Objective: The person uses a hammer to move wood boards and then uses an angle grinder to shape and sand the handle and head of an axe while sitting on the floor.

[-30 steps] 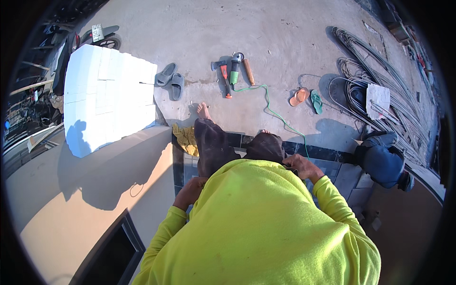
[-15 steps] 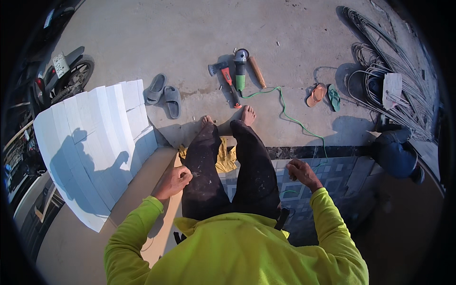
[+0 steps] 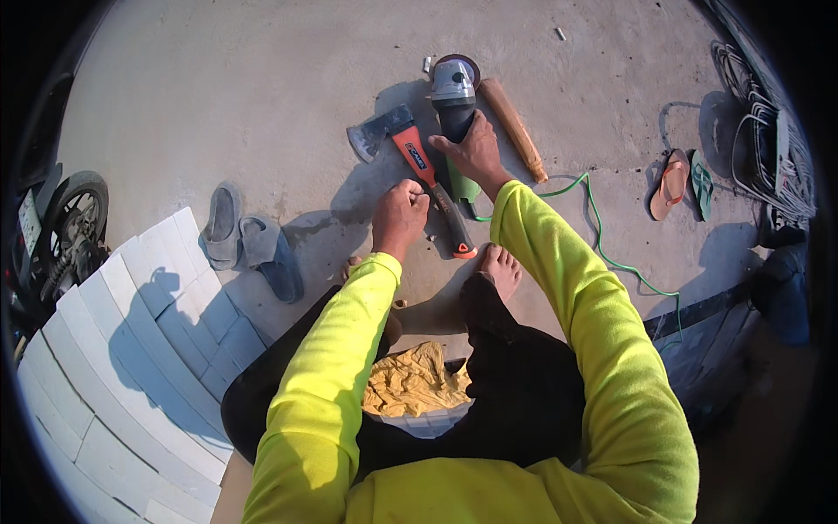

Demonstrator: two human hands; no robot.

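Observation:
On the concrete ground ahead of me lies a green and black angle grinder [image 3: 454,100] with a disc at its far end. My right hand [image 3: 480,155] is over its body, thumb on the left side and fingers on the right, closed about it. My left hand [image 3: 401,217] is loosely closed, with nothing visible in it, just left of the handle of an axe [image 3: 419,166]. The axe has a dark head and an orange-and-black handle. A wooden stick [image 3: 515,131] rests to the right of the grinder.
The grinder's green cord [image 3: 599,236] runs off to the right. Grey slides [image 3: 253,240] lie at left, near stacked white blocks [image 3: 131,349]. Flip-flops [image 3: 670,185] and coiled wire rods [image 3: 768,140] are at right. A yellow cloth [image 3: 417,380] lies between my legs; a motorcycle [image 3: 74,223] stands far left.
I have leaned forward, and both hands have moved from beside my knees to the tools. My right hand has come onto the grinder, my left beside the axe handle.

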